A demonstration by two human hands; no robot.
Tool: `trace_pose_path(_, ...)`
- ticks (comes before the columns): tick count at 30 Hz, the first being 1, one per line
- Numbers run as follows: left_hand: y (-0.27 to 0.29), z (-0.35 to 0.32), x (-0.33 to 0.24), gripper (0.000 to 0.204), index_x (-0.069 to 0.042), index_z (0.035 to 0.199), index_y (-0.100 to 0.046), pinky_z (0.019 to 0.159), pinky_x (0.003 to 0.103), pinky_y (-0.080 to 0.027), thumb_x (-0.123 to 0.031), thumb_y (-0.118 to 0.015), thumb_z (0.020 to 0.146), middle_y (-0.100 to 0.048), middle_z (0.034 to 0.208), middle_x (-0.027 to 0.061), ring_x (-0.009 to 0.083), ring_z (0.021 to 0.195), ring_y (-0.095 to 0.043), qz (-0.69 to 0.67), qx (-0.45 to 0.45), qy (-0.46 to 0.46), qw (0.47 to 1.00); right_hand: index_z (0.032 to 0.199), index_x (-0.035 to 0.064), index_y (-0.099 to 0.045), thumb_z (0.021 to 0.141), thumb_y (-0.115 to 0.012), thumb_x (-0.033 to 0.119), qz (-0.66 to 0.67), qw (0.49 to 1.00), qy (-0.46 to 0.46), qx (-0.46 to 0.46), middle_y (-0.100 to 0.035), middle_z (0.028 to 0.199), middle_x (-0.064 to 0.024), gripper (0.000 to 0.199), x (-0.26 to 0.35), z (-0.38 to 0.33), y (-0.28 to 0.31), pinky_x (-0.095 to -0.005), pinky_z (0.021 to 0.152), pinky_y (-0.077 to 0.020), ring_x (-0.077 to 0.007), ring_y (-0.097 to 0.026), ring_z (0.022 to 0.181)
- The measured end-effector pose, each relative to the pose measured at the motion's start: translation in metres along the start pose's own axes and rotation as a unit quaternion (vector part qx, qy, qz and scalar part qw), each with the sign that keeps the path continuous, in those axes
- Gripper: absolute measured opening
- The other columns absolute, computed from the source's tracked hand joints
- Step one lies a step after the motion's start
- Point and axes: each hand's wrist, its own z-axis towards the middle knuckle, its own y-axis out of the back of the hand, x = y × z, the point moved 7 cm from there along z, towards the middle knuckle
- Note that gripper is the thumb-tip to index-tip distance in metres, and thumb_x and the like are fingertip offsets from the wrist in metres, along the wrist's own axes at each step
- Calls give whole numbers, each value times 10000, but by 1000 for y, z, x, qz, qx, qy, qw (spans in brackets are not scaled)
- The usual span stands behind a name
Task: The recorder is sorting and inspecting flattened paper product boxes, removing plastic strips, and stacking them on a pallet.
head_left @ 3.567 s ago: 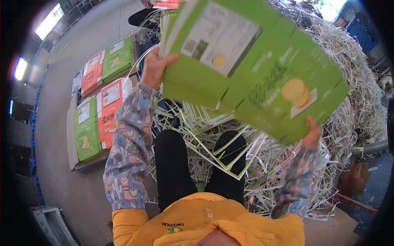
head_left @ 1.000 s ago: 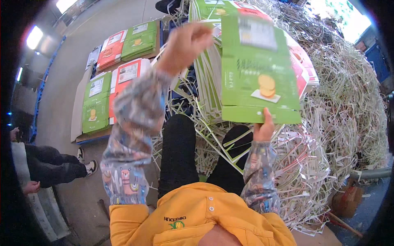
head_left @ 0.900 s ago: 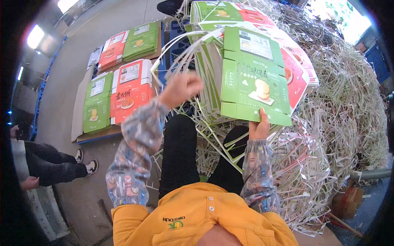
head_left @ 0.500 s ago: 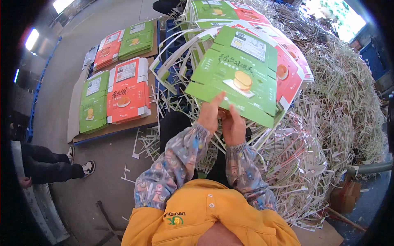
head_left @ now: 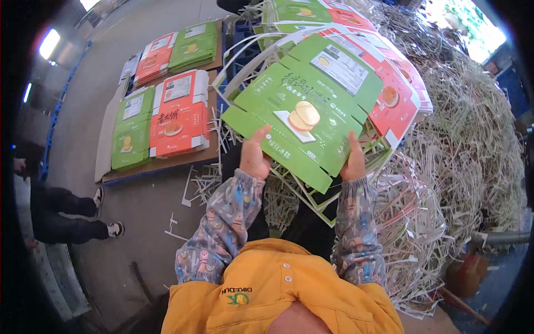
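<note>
Shredded card strips (head_left: pixel 456 167) behind; both hands — left (head_left: pixel 255 156), right (head_left: pixel 354 161) — grip green carton (head_left: pixel 303 111).

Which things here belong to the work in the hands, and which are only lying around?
In the work:
- flat green die-cut cardboard carton blank, held by the left hand and right hand
- pile of red and green blanks behind it

Lying around:
- sorted stacks on the brown board
- heap of pale cardboard trimmings
- person's dark-trousered legs
</note>
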Motion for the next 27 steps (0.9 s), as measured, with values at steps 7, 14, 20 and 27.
trace_pose_path(7,-8,-16,18,301,-11,1051,-522,779,286,-445,-19,-556,751,-573,985,61,155,868,-556,159,87,-110,977,1134,22,-419,807,-573,124,-168,977,68,-108,-544,1035,-106,376,-10,8,11,-331,727,-493,-216,-563,887)
trace_pose_path(14,-95,-58,-62,361,14,1080,-476,773,275,-424,-53,-559,735,-566,986,95,148,892,-527,349,177,-334,857,1171,43,-450,856,-502,247,42,998,-24,25,-527,1131,-93,378,-41,3,-12,-357,844,-442,-221,-534,977)
trace_pose_path(20,-97,-112,-127,254,3,999,-519,726,262,-440,-44,-564,753,-577,920,67,117,838,-537,370,203,-364,830,1105,49,-524,858,-492,323,95,988,-8,122,-563,1087,-87,371,-45,-13,-95,-345,839,-435,-212,-539,972)
trace_pose_path(27,-5,-141,-193,318,-18,1029,-517,708,262,-464,-30,-614,727,-585,901,32,124,792,-557,148,1,-383,912,1175,52,-447,876,-461,292,-60,985,40,157,-534,1120,-76,384,-94,-32,-234,-340,849,-427,-191,-532,980)
